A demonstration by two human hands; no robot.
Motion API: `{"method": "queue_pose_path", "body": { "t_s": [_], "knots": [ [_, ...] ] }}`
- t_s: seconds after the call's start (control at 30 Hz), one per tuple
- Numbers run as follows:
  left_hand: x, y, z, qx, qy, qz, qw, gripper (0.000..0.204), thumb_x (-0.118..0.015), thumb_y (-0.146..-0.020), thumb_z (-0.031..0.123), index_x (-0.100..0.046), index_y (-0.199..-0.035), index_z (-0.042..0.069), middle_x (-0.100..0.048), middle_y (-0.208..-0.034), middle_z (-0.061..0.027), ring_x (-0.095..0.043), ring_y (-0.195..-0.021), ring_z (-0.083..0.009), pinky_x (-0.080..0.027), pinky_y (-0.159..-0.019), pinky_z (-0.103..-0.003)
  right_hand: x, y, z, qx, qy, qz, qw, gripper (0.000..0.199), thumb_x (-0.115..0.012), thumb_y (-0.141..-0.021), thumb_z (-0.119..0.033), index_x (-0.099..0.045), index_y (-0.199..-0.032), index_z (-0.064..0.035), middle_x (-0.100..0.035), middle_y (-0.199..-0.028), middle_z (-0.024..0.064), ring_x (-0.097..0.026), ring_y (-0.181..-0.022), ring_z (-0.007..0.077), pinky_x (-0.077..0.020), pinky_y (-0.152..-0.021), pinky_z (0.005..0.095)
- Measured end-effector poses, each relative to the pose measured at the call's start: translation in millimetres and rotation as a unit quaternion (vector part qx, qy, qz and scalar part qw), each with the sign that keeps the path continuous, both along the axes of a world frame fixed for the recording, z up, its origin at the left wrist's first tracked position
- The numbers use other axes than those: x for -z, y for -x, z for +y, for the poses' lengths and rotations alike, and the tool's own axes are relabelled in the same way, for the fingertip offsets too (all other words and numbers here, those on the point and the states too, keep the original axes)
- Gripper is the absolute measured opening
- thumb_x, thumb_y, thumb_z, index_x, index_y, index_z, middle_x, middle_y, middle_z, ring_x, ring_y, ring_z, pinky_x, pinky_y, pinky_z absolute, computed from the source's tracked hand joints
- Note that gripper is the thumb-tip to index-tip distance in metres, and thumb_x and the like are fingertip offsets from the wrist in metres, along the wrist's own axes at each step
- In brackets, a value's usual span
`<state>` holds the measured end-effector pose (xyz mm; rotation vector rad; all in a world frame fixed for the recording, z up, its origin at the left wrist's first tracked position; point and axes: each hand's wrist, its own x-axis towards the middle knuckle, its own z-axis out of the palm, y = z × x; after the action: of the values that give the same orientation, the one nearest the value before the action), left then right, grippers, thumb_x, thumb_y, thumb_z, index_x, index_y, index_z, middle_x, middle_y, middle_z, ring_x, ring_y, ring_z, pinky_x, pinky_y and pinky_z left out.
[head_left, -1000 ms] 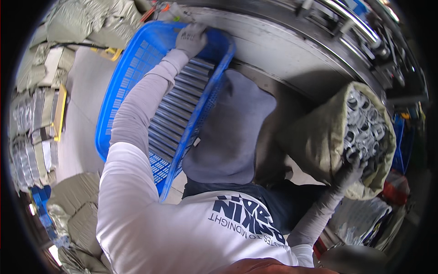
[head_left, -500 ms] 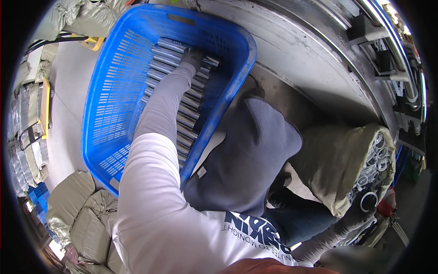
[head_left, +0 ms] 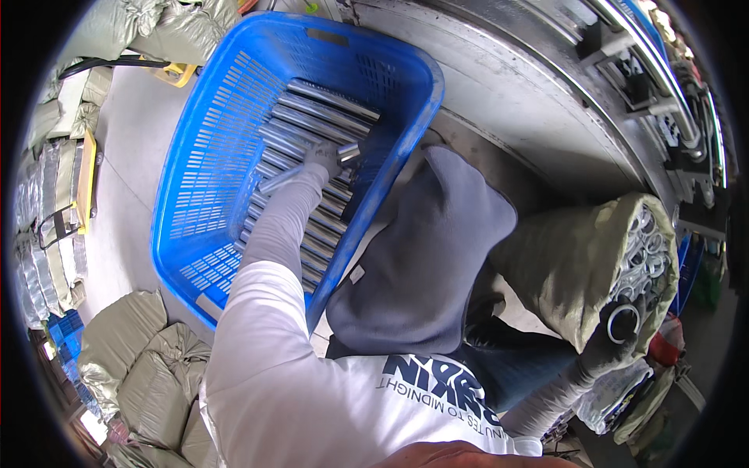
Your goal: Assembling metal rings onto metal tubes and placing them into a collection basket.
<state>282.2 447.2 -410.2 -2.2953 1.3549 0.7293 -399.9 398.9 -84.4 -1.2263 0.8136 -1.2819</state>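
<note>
In the blue plastic basket [head_left: 426,117] lie several shiny metal tubes [head_left: 331,105], side by side. My left hand [head_left: 326,159], gloved, reaches in from above and is closed around a metal tube [head_left: 282,180] that lies tilted over the others. Its bright end shows past my fingers; whether a second tube is in the grip, I cannot tell. At the right, my gloved right hand [head_left: 602,348] is closed on a silver metal ring [head_left: 611,325], beside the mouth of an olive sack [head_left: 558,261] full of similar rings [head_left: 644,249]. Its fingers are partly in shadow.
A dark grey cloth [head_left: 413,265] drapes over my lap between basket and sack. Wrapped olive bundles [head_left: 121,343] lie at the lower left, with a yellow-edged cart [head_left: 86,183] farther up. A pale metal machine panel [head_left: 499,86] runs along the upper right.
My left hand has come back from the far tubes toward the basket's middle, a tube now tilted in its grasp. My right hand with the ring has moved slightly up beside the sack mouth.
</note>
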Motion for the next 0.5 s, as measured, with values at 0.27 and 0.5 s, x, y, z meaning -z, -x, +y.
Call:
{"method": "queue_pose_path", "body": {
  "t_s": [0.27, 0.5],
  "knots": [
    [-25.3, 62.5, 51.5, -0.092, 0.007, 0.023, 0.995, 0.053, -0.077, -0.087, 0.036, -0.07, -0.132, 0.008, -0.07, -0.134, -0.0206, -0.067, -0.127, -0.0364, -0.053, -0.108, -0.049, -15.0, -46.4, 46.0, 0.149, 0.008, 0.088, 0.985, 0.081, -0.066, -0.096, -0.043, -0.044, -0.153, 0.01, -0.069, -0.124, 0.0235, -0.069, -0.1, 0.0278, -0.0554, -0.092, 0.0404],
    [-243.8, 46.1, -1.7, 0.145, 0.398, -0.008, 0.906, 0.068, -0.083, -0.078, 0.028, -0.06, -0.14, 0.011, -0.071, -0.118, -0.0199, -0.068, -0.108, -0.0417, -0.056, -0.093, -0.051, 3.2, -74.5, 46.3, 0.042, -0.172, -0.105, 0.979, 0.06, -0.049, -0.107, -0.048, -0.06, -0.139, 0.0004, -0.071, -0.116, 0.0154, -0.069, -0.092, 0.0215, -0.057, -0.081, 0.0341]
  ]
}}
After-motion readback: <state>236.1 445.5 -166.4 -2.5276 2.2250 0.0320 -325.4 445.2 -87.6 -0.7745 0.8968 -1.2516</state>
